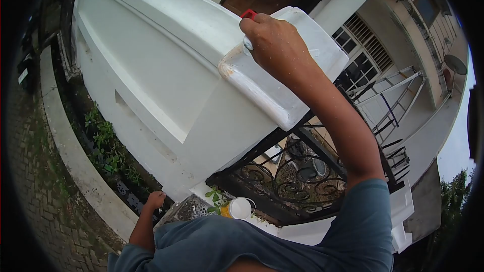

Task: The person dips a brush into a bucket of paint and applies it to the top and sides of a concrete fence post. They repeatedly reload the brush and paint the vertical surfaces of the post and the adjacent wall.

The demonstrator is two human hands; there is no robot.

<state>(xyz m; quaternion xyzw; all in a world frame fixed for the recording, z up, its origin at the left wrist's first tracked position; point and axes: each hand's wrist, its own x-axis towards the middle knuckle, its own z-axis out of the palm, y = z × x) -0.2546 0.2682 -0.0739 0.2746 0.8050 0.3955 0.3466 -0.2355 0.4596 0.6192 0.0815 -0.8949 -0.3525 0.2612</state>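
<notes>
one person, seen from their own eye level, stands outdoors at a white wall (146,90), two bare arms in view. the right arm reaches up and forward, elbow bent out to the side, wrist above a blue-grey shirt (217,236). the right hand (272,35) has its back turned up and its fingers curled tightly around one tool (248,14), whose red end pokes out past the knuckles; the palm hides most of the rest. this tool is at the top of the wall, just over one white block (325,45) at the wall's end, which has a brownish patch at its corner. the left arm hangs low and out to the side. the left hand (156,200) is near the foot of the wall, fingers seemingly bent in; i cannot tell whether it pinches anything or touches the wall.

counted: one yellow pail (226,210) with white contents and one handle, down in front of the person; one small plant (216,197) beside it; one black iron gate (253,152); one ladder (417,74) beyond; one round white column (348,5)
</notes>
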